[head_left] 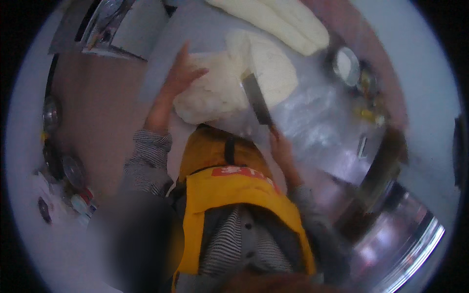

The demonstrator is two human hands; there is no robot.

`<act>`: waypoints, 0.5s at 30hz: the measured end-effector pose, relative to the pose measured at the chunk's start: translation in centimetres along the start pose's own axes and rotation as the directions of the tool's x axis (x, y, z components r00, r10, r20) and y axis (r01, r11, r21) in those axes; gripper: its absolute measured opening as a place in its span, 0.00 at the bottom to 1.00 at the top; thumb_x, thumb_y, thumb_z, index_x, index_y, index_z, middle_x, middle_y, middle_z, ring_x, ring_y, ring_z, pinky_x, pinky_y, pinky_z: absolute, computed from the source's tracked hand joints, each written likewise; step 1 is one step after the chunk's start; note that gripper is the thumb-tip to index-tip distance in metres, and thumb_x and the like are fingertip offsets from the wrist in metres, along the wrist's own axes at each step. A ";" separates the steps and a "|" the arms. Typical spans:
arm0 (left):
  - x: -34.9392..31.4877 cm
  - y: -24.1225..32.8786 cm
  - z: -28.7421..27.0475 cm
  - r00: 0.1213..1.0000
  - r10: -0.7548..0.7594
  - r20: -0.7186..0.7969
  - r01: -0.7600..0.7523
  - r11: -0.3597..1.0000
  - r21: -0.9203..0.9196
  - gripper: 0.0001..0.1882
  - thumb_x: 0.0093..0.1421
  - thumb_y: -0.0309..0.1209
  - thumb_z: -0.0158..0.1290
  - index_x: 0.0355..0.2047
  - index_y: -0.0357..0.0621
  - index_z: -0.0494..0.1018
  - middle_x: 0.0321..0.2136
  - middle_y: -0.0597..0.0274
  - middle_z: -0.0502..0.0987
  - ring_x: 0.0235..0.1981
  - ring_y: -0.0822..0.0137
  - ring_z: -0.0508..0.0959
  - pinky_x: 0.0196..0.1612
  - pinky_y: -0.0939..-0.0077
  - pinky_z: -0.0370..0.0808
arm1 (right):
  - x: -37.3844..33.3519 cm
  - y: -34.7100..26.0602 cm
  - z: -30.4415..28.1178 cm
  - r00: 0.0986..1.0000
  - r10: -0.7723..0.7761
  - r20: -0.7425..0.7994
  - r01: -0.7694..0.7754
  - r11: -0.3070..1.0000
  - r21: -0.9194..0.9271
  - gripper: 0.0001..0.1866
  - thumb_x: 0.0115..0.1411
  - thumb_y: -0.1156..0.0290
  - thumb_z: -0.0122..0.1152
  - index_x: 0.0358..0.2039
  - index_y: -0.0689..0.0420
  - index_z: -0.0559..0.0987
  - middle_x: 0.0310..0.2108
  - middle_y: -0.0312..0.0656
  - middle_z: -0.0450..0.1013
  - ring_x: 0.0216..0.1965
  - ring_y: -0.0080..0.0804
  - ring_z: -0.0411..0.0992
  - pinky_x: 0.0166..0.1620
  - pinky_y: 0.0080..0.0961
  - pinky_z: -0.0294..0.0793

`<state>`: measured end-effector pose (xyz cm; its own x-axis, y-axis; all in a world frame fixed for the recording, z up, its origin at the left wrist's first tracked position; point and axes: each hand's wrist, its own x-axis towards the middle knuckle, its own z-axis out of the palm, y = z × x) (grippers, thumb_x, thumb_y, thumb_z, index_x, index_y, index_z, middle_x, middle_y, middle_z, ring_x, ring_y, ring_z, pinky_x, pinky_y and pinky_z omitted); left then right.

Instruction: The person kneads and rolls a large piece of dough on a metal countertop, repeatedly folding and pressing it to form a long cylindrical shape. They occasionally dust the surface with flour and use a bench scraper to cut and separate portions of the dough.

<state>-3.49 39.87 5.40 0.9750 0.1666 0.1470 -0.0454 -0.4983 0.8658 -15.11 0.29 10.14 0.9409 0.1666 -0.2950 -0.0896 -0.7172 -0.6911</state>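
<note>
Now the broad blade [256, 100] is gripped by the right hand [279, 142]; dough [210, 95] is seemingly steadied beside the spread left hand [182, 74].

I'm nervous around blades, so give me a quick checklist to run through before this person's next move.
1. Right hand gripping the broad-bladed tool: ok, closed around its near end.
2. Left hand clear of the blade: ok, fingers spread at the left side of the dough, well apart from the tool.
3. Long dough rolls out of the blade's way: ok, they lie beyond it at the far side of the table.
4. Dough's near edge fully supported: cannot tell, it lies close to the person's body.
5. Blade's exact contact with the dough: cannot tell, the picture is too blurred.
</note>
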 end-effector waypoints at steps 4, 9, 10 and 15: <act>-1.2 0.2 -3.4 0.999 -0.021 -0.033 0.032 0.929 0.369 0.28 0.58 0.37 0.61 0.56 0.36 0.69 0.53 0.46 0.74 0.57 0.54 0.72 0.60 0.62 0.66 | -4.9 5.0 -8.8 0.904 0.232 -0.360 -0.288 0.951 -0.111 0.16 0.66 0.63 0.52 0.50 0.60 0.73 0.40 0.57 0.75 0.43 0.57 0.74 0.43 0.45 0.72; -5.5 -1.6 -4.7 0.974 -0.228 0.007 0.197 0.857 0.476 0.32 0.61 0.38 0.57 0.62 0.38 0.63 0.59 0.45 0.69 0.60 0.54 0.70 0.61 0.60 0.65 | -7.3 22.5 -18.6 0.669 0.110 -0.735 -0.495 0.803 -0.331 0.18 0.66 0.58 0.51 0.50 0.55 0.75 0.33 0.55 0.76 0.34 0.54 0.75 0.36 0.45 0.72; -5.7 1.8 -3.6 0.951 -0.309 0.026 0.254 0.823 0.507 0.33 0.61 0.38 0.57 0.63 0.38 0.62 0.59 0.45 0.69 0.59 0.54 0.70 0.61 0.61 0.65 | -8.6 27.1 -20.3 0.618 0.228 -0.752 -0.638 0.705 -0.310 0.19 0.67 0.55 0.49 0.52 0.50 0.75 0.34 0.53 0.76 0.34 0.52 0.76 0.35 0.44 0.73; -5.6 3.8 -3.3 0.892 -0.392 0.224 0.204 0.793 0.573 0.35 0.59 0.39 0.59 0.63 0.40 0.61 0.59 0.47 0.68 0.60 0.52 0.69 0.61 0.63 0.65 | -12.4 46.6 -25.0 0.671 0.249 -0.698 -0.709 0.492 -0.506 0.23 0.67 0.57 0.46 0.60 0.47 0.70 0.41 0.50 0.76 0.38 0.51 0.76 0.37 0.44 0.76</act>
<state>-9.88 39.85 9.43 0.9366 0.1529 -0.3154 0.2877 -0.8493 0.4427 -22.78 -52.11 -1.90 0.8372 -0.5394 0.0905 -0.5457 -0.8130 0.2031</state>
